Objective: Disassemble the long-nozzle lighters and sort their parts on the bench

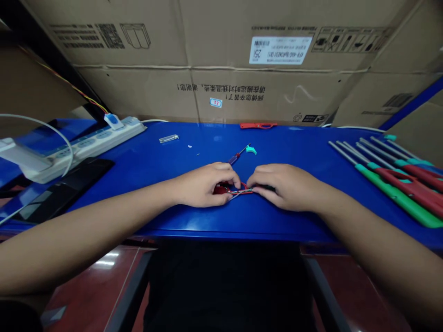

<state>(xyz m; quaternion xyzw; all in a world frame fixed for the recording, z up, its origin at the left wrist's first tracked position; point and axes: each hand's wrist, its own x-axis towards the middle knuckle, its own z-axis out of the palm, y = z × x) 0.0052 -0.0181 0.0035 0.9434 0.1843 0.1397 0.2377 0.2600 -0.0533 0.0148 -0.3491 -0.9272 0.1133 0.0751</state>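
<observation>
The left hand (pixel 204 185) and right hand (pixel 287 186) both pinch a small red part (pixel 221 189) with thin metal along it, just above the blue worktable (pixel 194 221). A small screwdriver (pixel 236 157) lies just beyond, near a teal plastic piece (pixel 251 150)

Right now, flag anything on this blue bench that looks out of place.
A tiny white scrap lies loose on the blue worktop, with a small clear piece nearby. They look like stray bits, unlike the orderly row of long-nozzle utility lighters at the right.
</observation>
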